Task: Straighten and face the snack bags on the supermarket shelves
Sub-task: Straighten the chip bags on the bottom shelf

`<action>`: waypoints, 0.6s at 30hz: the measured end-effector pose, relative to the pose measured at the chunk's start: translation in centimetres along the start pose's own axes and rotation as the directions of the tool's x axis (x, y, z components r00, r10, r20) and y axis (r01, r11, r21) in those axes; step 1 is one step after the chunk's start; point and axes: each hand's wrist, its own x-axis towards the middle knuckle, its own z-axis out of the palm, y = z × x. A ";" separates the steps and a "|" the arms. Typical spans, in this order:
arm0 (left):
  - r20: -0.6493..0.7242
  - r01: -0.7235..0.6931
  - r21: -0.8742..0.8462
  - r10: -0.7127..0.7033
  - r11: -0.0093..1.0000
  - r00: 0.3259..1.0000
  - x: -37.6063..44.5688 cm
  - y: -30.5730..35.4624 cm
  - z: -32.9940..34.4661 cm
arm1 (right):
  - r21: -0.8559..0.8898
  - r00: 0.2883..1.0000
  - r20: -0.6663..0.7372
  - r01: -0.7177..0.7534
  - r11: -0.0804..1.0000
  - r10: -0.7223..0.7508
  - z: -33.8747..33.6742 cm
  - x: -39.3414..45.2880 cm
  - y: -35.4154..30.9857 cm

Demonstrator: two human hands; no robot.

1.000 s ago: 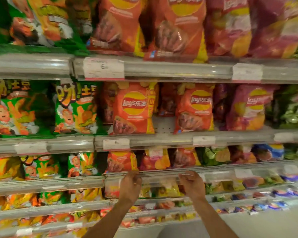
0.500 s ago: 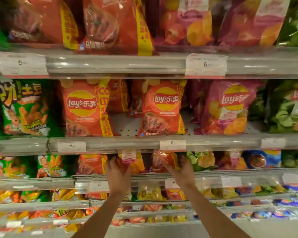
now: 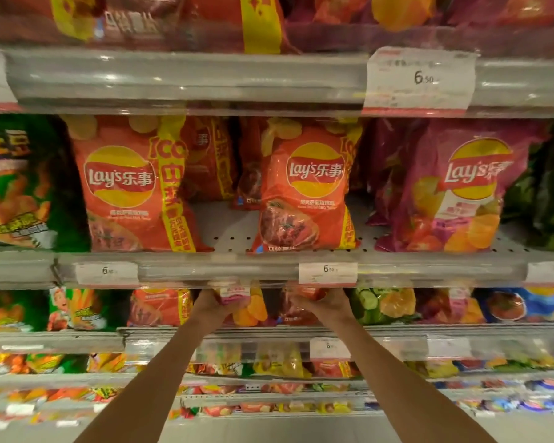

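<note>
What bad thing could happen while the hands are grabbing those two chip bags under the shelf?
1. The left hand and right hand each grip a small bag, the pink-labelled bag and the red bag; squeezing hard might crush chips.
2. Both bags sit right under the shelf rail, so lifting could snag the price tag.

Two orange Lay's bags [image 3: 135, 187] [image 3: 307, 187] stand upright, logos forward, with a gap between them. A purple Lay's bag [image 3: 454, 187] stands just right of them. Below, a pink-labelled bag [image 3: 240, 302] and a red bag [image 3: 301, 305] stand side by side.
</note>
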 end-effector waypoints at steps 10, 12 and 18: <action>-0.041 0.049 0.010 -0.049 0.999 0.998 -0.3 0.3 -0.3 | -0.137 0.994 -0.111 -0.029 0.990 0.013 -0.2 -2.5 -1.5; -0.060 0.049 0.002 -0.049 0.999 0.997 -0.6 0.3 -0.3 | -0.127 0.989 -0.145 -0.003 0.992 -0.016 -0.3 -3.3 -1.8; -0.091 0.084 -0.020 -0.085 0.996 0.992 -1.1 0.3 -0.1 | -0.116 0.971 -0.234 0.018 0.993 -0.045 -0.6 -5.0 -2.2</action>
